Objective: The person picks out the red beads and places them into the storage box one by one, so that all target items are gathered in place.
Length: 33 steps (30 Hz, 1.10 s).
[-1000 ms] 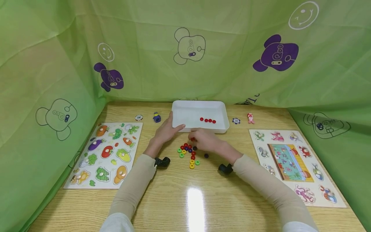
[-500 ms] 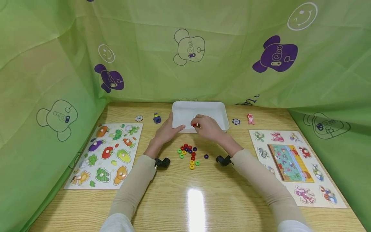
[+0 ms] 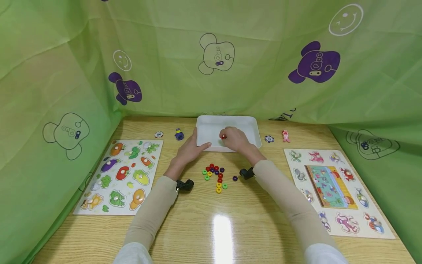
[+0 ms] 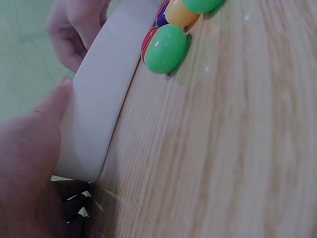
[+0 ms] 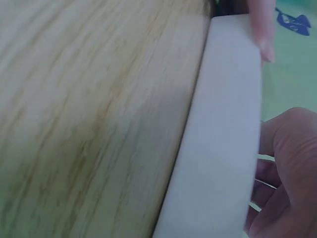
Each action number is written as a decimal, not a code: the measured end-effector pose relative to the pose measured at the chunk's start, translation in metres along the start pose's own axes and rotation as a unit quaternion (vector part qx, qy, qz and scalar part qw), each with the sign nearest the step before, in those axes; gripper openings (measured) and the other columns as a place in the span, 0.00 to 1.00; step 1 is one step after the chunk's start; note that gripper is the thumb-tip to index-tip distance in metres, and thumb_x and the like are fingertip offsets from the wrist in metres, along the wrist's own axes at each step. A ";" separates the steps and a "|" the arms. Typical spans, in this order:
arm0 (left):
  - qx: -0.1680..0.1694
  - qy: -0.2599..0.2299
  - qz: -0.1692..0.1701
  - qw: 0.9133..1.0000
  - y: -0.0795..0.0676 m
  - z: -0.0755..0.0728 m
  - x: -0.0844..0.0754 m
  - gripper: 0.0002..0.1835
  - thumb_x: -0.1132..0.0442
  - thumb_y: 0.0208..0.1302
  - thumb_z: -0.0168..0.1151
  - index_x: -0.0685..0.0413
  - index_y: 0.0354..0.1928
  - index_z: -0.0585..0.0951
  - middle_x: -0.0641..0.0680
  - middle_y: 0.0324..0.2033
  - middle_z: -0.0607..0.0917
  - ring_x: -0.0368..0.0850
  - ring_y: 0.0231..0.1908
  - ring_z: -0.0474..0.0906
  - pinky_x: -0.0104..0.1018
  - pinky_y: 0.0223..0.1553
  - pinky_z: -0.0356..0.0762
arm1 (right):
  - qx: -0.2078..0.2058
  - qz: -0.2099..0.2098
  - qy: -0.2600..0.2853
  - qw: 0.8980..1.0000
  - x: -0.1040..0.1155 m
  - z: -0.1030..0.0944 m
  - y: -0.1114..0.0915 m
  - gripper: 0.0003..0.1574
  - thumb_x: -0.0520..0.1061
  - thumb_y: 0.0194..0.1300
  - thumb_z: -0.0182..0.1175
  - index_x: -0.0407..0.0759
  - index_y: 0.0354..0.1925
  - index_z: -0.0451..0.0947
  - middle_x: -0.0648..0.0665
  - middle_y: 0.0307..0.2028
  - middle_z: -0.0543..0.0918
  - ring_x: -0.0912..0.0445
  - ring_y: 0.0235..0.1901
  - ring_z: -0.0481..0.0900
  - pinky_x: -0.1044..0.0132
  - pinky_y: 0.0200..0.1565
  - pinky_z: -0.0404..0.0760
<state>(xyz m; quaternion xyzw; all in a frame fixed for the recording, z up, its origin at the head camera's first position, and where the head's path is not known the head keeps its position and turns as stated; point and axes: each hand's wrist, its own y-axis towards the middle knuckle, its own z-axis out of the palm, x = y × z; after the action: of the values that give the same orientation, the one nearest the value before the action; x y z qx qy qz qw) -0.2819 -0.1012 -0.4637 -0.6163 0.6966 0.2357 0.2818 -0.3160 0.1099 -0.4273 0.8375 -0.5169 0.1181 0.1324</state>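
In the head view, a shallow white tray sits at the back of the table. My left hand holds its near left corner, thumb over the front rim and fingers along the outer left side. My right hand is over the tray and pinches a small red bead at its fingertips. It hides the tray's near right part. On the table before the tray lies a loose group of ring-shaped beads in red, purple, green and yellow, among them a yellow bead and a purple bead off to the right.
A vegetable puzzle board lies on the left, a sea-animal puzzle board on the right. Poker chips and small figures, including a pink figure, flank the tray. A green curtain encloses the table's back and sides.
My right hand has carried the red bead from the bead group up and over the tray's front rim. It now covers the red beads seen inside earlier. The left hand stays put.
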 end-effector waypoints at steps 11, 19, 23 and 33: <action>-0.002 0.000 0.005 1.000 0.001 0.000 0.000 0.56 0.29 0.55 0.52 0.49 0.73 0.35 0.55 0.72 0.52 0.52 0.70 0.54 0.54 0.64 0.61 | 0.033 0.038 -0.034 0.998 -0.007 0.006 0.010 0.14 0.41 0.60 0.54 0.46 0.44 0.82 0.46 0.42 0.83 0.53 0.38 0.79 0.57 0.40 0.79; 0.003 0.008 -0.002 1.000 -0.001 0.000 0.000 0.57 0.26 0.53 0.49 0.48 0.73 0.34 0.56 0.72 0.51 0.53 0.70 0.53 0.54 0.64 0.61 | 0.036 0.036 -0.046 0.998 -0.006 0.004 0.008 0.14 0.42 0.60 0.55 0.45 0.45 0.81 0.45 0.43 0.83 0.53 0.39 0.79 0.57 0.40 0.79; 0.005 0.015 -0.006 1.000 -0.001 0.000 0.001 0.58 0.24 0.52 0.47 0.48 0.73 0.35 0.56 0.72 0.51 0.53 0.70 0.53 0.54 0.64 0.60 | 0.027 0.030 -0.045 0.998 -0.004 -0.002 0.002 0.14 0.42 0.60 0.56 0.45 0.45 0.81 0.46 0.40 0.82 0.54 0.36 0.78 0.59 0.37 0.78; 0.004 0.022 -0.011 1.000 0.000 0.000 0.000 0.57 0.25 0.53 0.47 0.47 0.73 0.35 0.55 0.72 0.51 0.54 0.70 0.53 0.54 0.64 0.60 | -0.010 -0.010 -0.036 0.999 0.004 -0.016 -0.023 0.13 0.41 0.60 0.56 0.46 0.43 0.83 0.48 0.36 0.82 0.54 0.36 0.79 0.60 0.36 0.78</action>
<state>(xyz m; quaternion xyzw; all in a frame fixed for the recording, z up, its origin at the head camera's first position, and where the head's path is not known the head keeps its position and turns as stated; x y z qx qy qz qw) -0.2818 -0.1012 -0.4637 -0.6277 0.6967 0.2165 0.2717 -0.2952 0.1220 -0.4133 0.8450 -0.5139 0.0817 0.1230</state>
